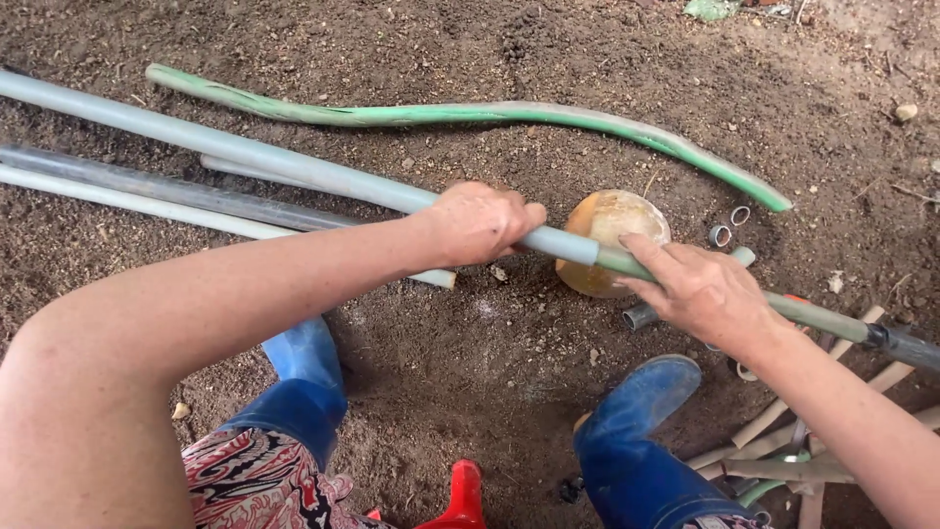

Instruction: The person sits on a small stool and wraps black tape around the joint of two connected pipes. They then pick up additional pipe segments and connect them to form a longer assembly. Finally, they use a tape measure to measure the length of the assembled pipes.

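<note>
We look down on dark, crumbly soil (pixel 470 88) that fills the view, with open bare ground along the top and top-right edges. A long pale grey plastic pipe (pixel 245 157) runs from the upper left edge diagonally down toward the right edge, raised above the soil. Behind it, a bent green hose (pixel 490 113) curves across the ground, well apart from the hands. To the left, more grey pipes (pixel 147 191) lie side by side on the dirt, crowding that edge. At the lower right, a loose pile of short pipe offcuts (pixel 783 451) takes up the corner.

Two blue rubber boots (pixel 636 431) stand at the bottom, with a small red plastic object (pixel 460 500) between them.

Our left hand (pixel 480 223) is wrapped tight around the long pipe near its middle. Our right hand (pixel 700 289) lies over the same pipe just to the right, fingers pressed on it; the two hands are close but apart. Directly beneath the stretch of pipe between them sits a round tan shell-like bowl (pixel 612 220). Small grey pipe rings (pixel 729 225) lie just beyond it.
</note>
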